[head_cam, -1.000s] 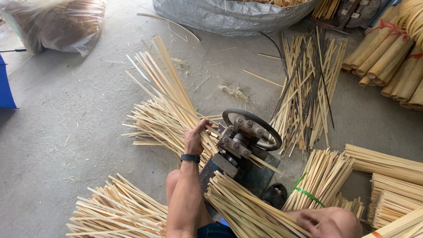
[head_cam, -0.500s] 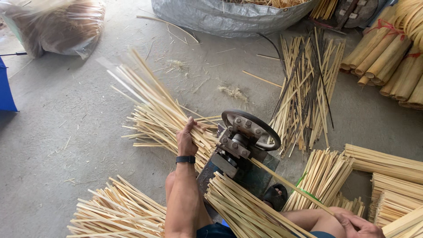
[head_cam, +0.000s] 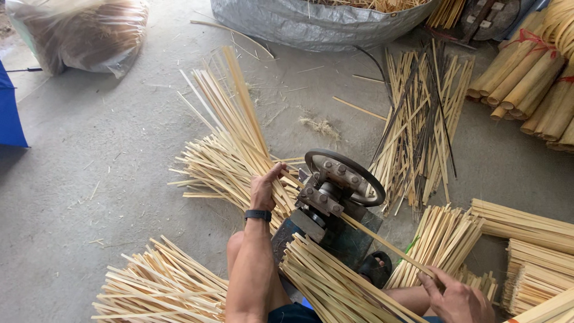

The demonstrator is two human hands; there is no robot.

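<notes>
My right hand [head_cam: 455, 297] has dropped back and now pinches the near end of a bamboo strip [head_cam: 382, 242] feeding the splitter machine [head_cam: 332, 191]. My left hand [head_cam: 265, 186], fingers closed, grips split strips [head_cam: 233, 143] just beyond it.

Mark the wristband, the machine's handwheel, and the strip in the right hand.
black wristband [head_cam: 258, 215]: head view, top of the band on the left wrist.
handwheel [head_cam: 369, 179]: head view, right side of the dark rim.
bamboo strip [head_cam: 382, 242]: head view, mid-length, between machine and right hand [head_cam: 457, 299].
</notes>
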